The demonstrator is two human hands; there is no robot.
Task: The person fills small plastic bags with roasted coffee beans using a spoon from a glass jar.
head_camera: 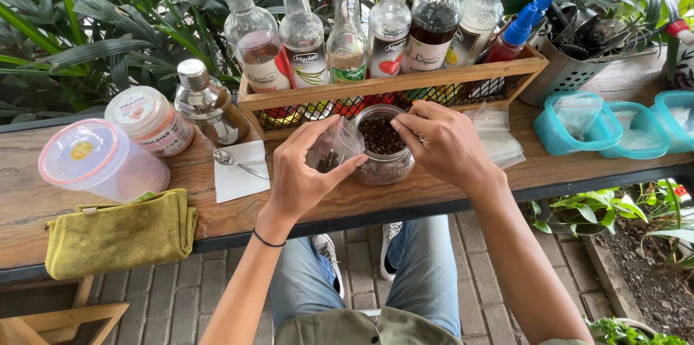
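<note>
Your left hand [300,175] pinches a small clear plastic bag [334,148], mouth tilted right beside the open glass jar [383,146] of dark beans, mid-surface. Your right hand [444,144] hovers over the jar rim, fingers [402,122] curled closed as if pinching beans; contents hidden.

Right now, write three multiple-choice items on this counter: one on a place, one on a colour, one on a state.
1. Where does the spoon lie?
A. on a white napkin
B. in the glass jar
C. on the green cloth

2. What colour are the bottle caps in the wooden crate?
A. red
B. gold
C. black

3. What state is the glass jar in?
A. lidded
B. tipped over
C. open, with dark beans inside

Answers: 1 A, the spoon rests on the napkin. 2 B, the caps are gold. 3 C, no lid, with the right hand at its rim and the left hand holding a small clear bag beside it.
</note>
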